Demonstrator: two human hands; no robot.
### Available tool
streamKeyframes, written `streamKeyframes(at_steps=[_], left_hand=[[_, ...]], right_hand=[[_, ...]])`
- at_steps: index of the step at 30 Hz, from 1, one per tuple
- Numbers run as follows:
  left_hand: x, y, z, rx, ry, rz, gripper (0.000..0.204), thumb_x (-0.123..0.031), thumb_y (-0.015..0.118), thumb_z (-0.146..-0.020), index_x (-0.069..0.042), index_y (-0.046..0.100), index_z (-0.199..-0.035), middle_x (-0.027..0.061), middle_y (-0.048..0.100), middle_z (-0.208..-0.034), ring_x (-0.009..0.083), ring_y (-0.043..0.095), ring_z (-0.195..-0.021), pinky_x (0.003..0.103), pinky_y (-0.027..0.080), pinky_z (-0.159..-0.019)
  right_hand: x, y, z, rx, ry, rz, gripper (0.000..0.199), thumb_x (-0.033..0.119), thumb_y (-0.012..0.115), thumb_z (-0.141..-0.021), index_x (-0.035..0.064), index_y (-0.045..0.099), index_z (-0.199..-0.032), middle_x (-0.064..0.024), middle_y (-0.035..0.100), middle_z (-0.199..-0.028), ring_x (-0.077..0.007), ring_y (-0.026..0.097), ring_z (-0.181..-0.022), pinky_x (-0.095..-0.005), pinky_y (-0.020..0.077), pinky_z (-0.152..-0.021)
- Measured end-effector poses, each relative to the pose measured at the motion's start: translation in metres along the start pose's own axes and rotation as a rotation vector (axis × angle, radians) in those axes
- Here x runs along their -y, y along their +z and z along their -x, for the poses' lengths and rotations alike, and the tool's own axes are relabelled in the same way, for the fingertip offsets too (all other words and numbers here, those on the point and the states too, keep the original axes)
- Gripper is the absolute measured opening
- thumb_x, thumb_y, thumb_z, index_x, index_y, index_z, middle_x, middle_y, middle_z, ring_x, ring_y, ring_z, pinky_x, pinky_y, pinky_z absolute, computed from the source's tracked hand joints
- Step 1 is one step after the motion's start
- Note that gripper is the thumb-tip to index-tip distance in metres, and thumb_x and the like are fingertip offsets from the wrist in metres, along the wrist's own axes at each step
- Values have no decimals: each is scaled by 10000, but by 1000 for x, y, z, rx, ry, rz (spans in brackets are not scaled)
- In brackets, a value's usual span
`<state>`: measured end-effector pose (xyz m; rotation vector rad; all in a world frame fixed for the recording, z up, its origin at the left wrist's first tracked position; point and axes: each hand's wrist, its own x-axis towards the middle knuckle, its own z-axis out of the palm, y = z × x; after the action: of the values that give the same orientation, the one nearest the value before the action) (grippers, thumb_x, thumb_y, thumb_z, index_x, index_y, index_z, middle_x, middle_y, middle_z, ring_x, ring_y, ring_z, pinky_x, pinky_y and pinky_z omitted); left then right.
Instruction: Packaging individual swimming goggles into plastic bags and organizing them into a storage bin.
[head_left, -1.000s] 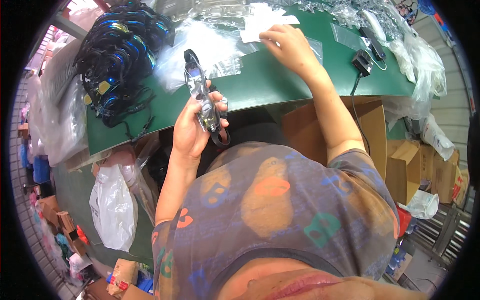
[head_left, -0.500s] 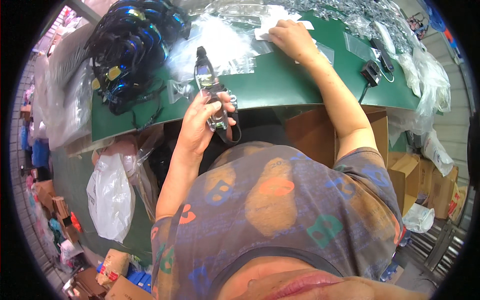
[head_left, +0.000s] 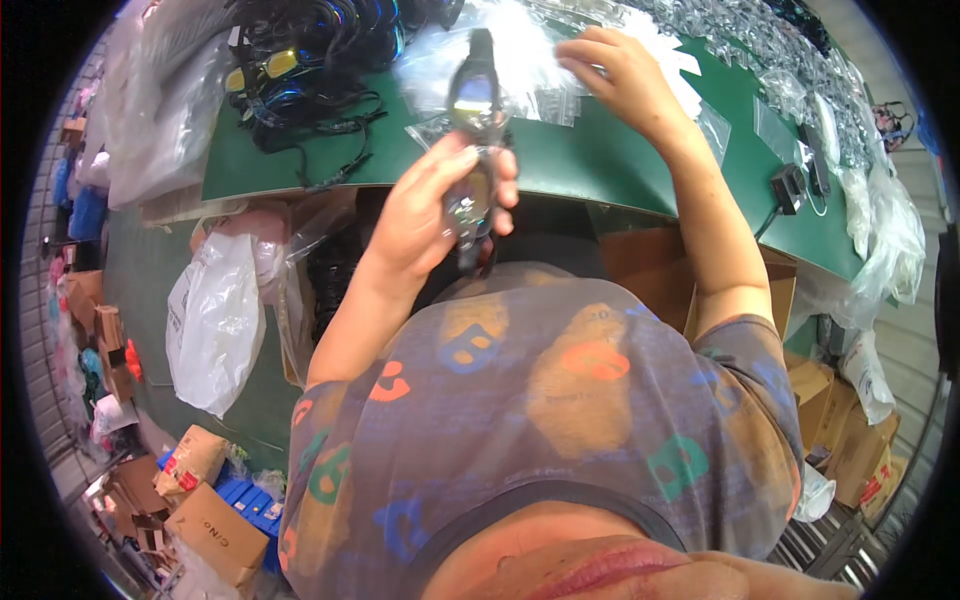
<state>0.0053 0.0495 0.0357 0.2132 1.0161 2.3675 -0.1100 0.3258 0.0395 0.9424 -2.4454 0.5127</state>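
Held in my left hand [head_left: 425,205] is a pair of swimming goggles [head_left: 470,195] with dark, shiny lenses and a black strap. They hang upright in front of the table edge, blurred by motion, with thumb and fingers wrapped round the lower part. My right hand [head_left: 625,85] reaches over the far side of the table, thumb and fingers apart. Its fingertips are at the right edge of a pile of clear plastic bags [head_left: 500,60]; whether they touch one I cannot tell. White paper slips [head_left: 675,60] lie behind and beside that hand.
A heap of black goggles [head_left: 310,50] covers the green table's [head_left: 540,165] left part. Clear wrapped pieces [head_left: 770,45] line the far right. A black adapter [head_left: 788,188] with a cable lies near the right edge. A white plastic bag [head_left: 215,320] hangs lower left.
My right hand has moved left from the white slips to the clear bags, and its fingers have spread. My left hand has raised the goggles forward. The whole view has shifted.
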Motion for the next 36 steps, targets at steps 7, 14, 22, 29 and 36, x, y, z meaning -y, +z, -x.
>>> streamKeyframes(at_steps=[7,14,22,29,36], left_hand=[[-21,-13,47,-145,46,1,496,-253,487,-1032,-33,398,-1468,131,601,-1053,205,637,-875,347,589,-640],[0,-25,55,-248,80,-80,465,-197,508,-1044,-59,414,-1479,75,579,-1032,170,595,-870,317,548,-633],[20,-35,33,-348,246,-142,301,-313,379,-1099,-46,515,-1126,100,612,-972,182,635,-811,328,580,-641],[35,-30,11,-411,323,-381,310,-306,389,-1098,-68,475,-1276,67,599,-1021,133,625,-811,293,567,-662],[35,-22,14,-365,311,-392,286,-258,437,-1083,-58,465,-1287,76,626,-939,131,626,-745,275,543,-666]], right_hand=[[56,83,-52,215,-254,-137,188,278,674,-897,129,721,-1001,-90,658,-926,-313,654,-948,-454,535,-801],[81,101,-48,422,-174,-75,263,321,682,-880,100,698,-1021,-101,651,-956,-326,671,-894,-430,528,-809],[84,17,-26,184,407,-870,244,188,662,-938,22,716,-1108,2,664,-944,-101,593,-845,-276,476,-762],[129,12,7,213,501,-1396,192,107,675,-951,22,706,-1120,-20,660,-1079,-112,600,-1009,-288,469,-917],[130,31,7,145,423,-1023,186,127,696,-946,18,709,-1097,-31,638,-1037,-121,607,-968,-278,482,-865]])
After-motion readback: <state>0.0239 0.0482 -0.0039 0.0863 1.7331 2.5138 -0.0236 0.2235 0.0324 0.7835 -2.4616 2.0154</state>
